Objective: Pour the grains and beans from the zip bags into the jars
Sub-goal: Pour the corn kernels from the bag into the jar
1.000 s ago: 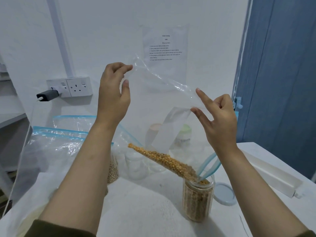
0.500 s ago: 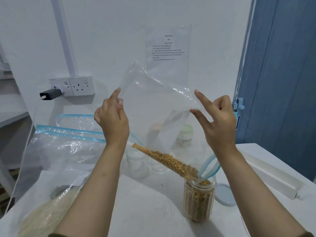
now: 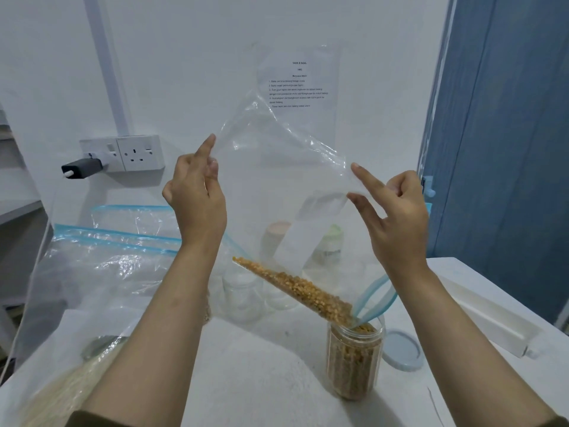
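Note:
I hold a clear zip bag [image 3: 277, 186] up above the table, tilted down to the right. My left hand [image 3: 197, 195] pinches its left edge between thumb and fingers. My right hand [image 3: 397, 217] pinches its right edge, index and middle fingers stretched out. A streak of yellow-brown grains [image 3: 295, 288] lies along the bag's lower fold and slides to its blue zip mouth [image 3: 375, 303], which sits in the opening of a clear jar [image 3: 354, 362]. The jar is nearly full of the same grains.
The jar's pale blue lid [image 3: 400, 349] lies to its right. Other zip bags [image 3: 101, 263] with pale grains lie at the left, over a metal lid [image 3: 98, 346]. Empty jars [image 3: 243, 294] and bottles [image 3: 329, 245] stand behind. A white box [image 3: 486, 315] lies along the table's right edge.
My left hand came down from the bag's top corner and now pinches its left edge lower. The right hand stays put and grains keep sliding into the jar.

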Tool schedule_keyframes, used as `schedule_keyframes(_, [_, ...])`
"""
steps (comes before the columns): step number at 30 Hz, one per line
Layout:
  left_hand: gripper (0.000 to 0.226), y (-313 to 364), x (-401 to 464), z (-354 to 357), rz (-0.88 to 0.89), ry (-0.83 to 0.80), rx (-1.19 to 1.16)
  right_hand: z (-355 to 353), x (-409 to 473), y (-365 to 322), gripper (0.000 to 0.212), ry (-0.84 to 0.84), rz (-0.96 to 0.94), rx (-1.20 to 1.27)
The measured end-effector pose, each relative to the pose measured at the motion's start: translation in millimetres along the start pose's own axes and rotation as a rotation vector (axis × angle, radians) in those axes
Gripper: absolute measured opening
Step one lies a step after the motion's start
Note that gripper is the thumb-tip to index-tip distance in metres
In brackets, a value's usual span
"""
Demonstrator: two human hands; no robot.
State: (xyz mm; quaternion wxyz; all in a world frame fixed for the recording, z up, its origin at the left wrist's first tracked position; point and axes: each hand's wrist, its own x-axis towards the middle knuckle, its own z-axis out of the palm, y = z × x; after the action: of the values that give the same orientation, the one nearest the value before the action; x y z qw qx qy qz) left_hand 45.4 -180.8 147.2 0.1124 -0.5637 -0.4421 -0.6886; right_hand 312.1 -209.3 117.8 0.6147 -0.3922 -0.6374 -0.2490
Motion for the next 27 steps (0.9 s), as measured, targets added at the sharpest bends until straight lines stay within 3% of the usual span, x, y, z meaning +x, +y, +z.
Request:
schedule_keyframes(6, [0.039, -1, 2, -1, 0.014, -0.001, 0.005, 0, -2, 1, 0.043, 0.016, 0.033, 0.011])
schedule_keyframes(10, [0.047, -6, -4, 1, -0.043, 0.024, 0.137, -1, -3, -3, 0.041, 0.021, 0.011, 0.019])
schedule_keyframes(14, [0.077, -5, -32, 5, -0.405, 0.018, 0.181, -3, -6, -6, 0.041, 0.019, -0.004, 0.021])
schedule_keyframes(19, [0.091, -4, -51, 11, -0.924, -0.029, -0.303, -4, -7, -11, 0.042, 0.018, -0.029, 0.013])
schedule_keyframes(21, [0.093, -11, -49, 12, -0.936, -0.053, -0.375, -4, -7, -10, 0.042, 0.019, -0.015, 0.028])
schedule_keyframes(27, [0.083, -11, -45, 12, -0.76, -0.008, -0.39, -9, -9, -8, 0.045, 0.05, 0.085, 0.043])
